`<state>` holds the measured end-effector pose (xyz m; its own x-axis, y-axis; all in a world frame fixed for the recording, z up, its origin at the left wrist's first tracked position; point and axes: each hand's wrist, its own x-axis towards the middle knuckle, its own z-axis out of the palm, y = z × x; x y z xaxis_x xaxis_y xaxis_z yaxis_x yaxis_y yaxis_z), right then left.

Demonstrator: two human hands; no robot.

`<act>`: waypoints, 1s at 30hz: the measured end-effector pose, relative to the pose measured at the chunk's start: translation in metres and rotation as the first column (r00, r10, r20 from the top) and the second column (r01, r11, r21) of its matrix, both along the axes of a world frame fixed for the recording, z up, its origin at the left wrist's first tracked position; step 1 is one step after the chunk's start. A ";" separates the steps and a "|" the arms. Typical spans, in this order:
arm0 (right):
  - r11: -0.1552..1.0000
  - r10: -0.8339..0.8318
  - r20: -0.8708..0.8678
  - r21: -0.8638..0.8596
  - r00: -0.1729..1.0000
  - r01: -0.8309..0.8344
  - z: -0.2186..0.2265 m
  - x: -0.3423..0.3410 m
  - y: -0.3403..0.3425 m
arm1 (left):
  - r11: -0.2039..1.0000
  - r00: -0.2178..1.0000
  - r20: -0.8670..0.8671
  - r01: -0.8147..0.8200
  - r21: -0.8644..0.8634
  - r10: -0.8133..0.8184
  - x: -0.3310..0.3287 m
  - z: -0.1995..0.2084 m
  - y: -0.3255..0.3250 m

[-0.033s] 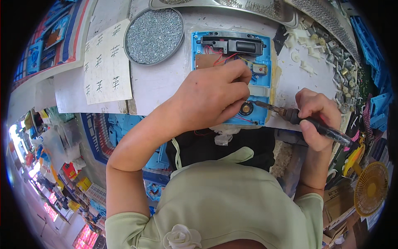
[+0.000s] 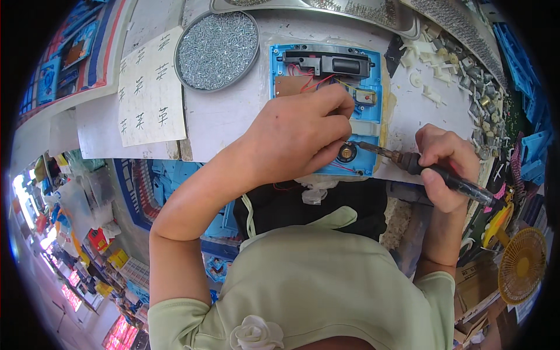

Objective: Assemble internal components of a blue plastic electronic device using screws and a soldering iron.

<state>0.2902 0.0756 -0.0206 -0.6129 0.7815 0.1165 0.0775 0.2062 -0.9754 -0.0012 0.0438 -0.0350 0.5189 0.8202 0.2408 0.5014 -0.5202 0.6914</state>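
Right grip (image 2: 446, 166) wrapped around the handle of a soldering iron (image 2: 411, 162), thumb on near side; iron points left, its tip over the near part of an open blue housing (image 2: 366, 160), just beside a round black part (image 2: 346, 153) with a brass-coloured centre; left grip (image 2: 309, 128) over the housing's left side, fingers curled together, fingertips close to the iron tip; can't tell what they pinch, fingers hide it; housing lies open side up on the white counter (image 2: 213, 119), in front of the torso; far end holds a long black module (image 2: 344, 65), brown board (image 2: 294, 86) and red wires near it; pale strip (image 2: 366, 127) crosses the housing farther off than the round part; far left, round tray (image 2: 257, 55) full of small screws (image 2: 217, 51); paper sheet (image 2: 151, 93) left of it; far right, loose white plastic pieces (image 2: 433, 94).
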 end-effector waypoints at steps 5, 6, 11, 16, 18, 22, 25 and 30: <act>1.000 0.003 0.004 0.021 1.000 -0.003 -0.001 -0.001 0.000 | 1.000 1.000 -0.017 -0.005 0.011 0.006 0.001 0.001 0.000; 1.000 0.007 0.011 0.023 1.000 -0.007 0.000 -0.001 0.000 | 1.000 1.000 -0.016 -0.007 0.009 0.007 0.000 0.001 -0.001; 1.000 0.004 0.001 0.025 1.000 -0.004 0.000 -0.004 0.000 | 1.000 1.000 -0.007 -0.003 0.016 0.003 0.000 -0.001 0.000; 0.995 0.029 -0.048 0.102 0.998 -0.024 -0.006 -0.006 0.003 | 1.000 1.000 -0.008 0.008 0.026 -0.008 0.000 -0.001 0.001; 0.992 0.031 -0.046 0.123 0.998 -0.025 -0.007 -0.007 0.004 | 1.000 1.000 -0.014 0.005 0.027 -0.005 0.000 -0.001 0.001; 0.984 0.045 -0.026 0.172 0.999 -0.040 -0.005 -0.008 0.005 | 1.000 1.000 -0.014 0.001 0.025 -0.001 0.001 0.000 0.000; 0.982 0.049 -0.011 0.185 0.999 -0.046 -0.004 -0.006 0.004 | 1.000 1.000 -0.019 0.004 0.019 -0.004 0.001 0.000 0.000; 0.989 -0.056 -0.101 0.134 0.993 0.069 0.001 0.002 -0.001 | 1.000 1.000 -0.019 0.005 0.017 -0.005 -0.001 -0.001 0.000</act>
